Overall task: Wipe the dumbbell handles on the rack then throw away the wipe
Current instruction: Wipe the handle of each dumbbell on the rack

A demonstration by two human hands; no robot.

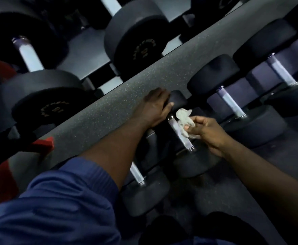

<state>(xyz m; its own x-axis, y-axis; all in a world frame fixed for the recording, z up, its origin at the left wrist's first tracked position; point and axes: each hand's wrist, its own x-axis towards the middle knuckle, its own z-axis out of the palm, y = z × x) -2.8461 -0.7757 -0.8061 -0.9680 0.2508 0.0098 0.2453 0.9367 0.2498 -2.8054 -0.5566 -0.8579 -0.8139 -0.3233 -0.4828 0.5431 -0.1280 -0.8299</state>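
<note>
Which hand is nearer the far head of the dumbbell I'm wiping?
Left. The left hand holds the far head itself; the right hand is lower, beside the handle, pinching the wipe.

**Dumbbell rows on either side of a slanting rail**

The rack rail crosses from lower left to upper right. The upper dumbbells lie above it, the lower row below it. At centre, the left hand grips one dumbbell's far head. Just right, the right hand holds the wipe against the handle.
</note>
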